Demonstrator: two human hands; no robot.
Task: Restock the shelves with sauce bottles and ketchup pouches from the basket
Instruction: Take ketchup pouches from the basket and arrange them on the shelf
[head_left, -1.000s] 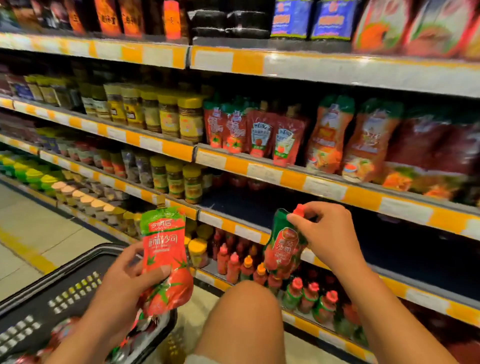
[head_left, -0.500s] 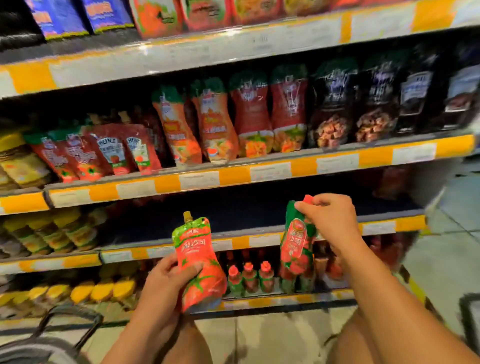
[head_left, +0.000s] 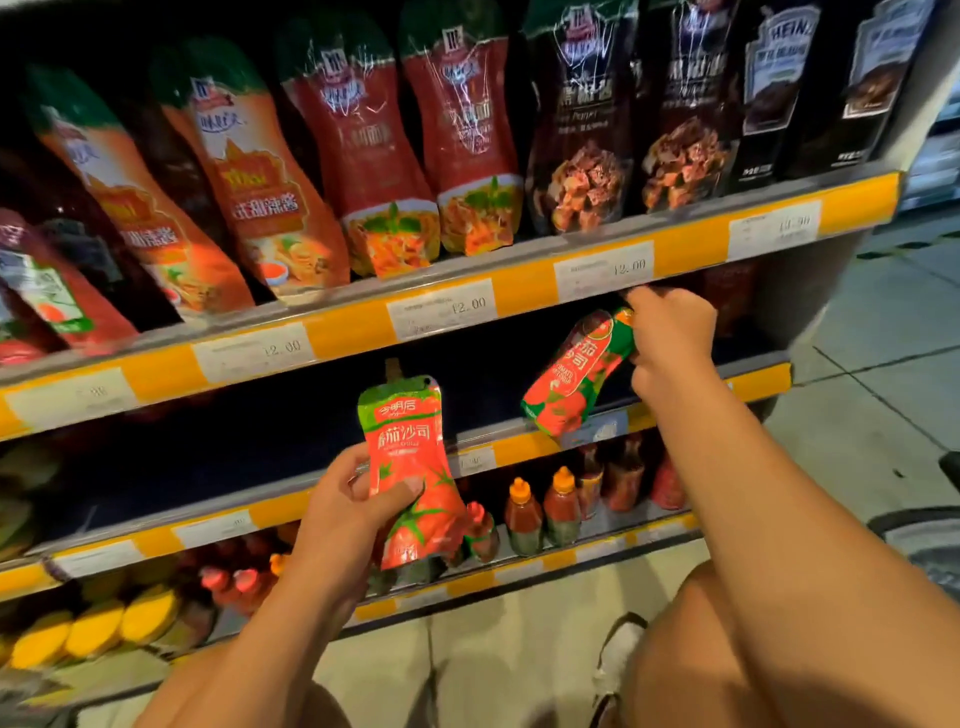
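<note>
Ketchup pouch (head_left: 574, 376) gripped by right hand (head_left: 670, 338), over shelf edge (head_left: 748, 382).

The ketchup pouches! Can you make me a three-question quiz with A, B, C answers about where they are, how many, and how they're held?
1. Where is the right hand's ketchup pouch?
A. In the basket
B. At the dark, empty middle shelf
C. On the floor

2. How many pouches are being held?
A. Two
B. One
C. Four

3. How does the left hand's ketchup pouch sit?
A. Lying flat
B. Upside down
C. Upright, spout on top

Answers: 1 B, the right hand tilts it in over that shelf's edge; 2 A, one pouch in each hand; 3 C, the left hand grips its middle, spout pointing up.
</note>
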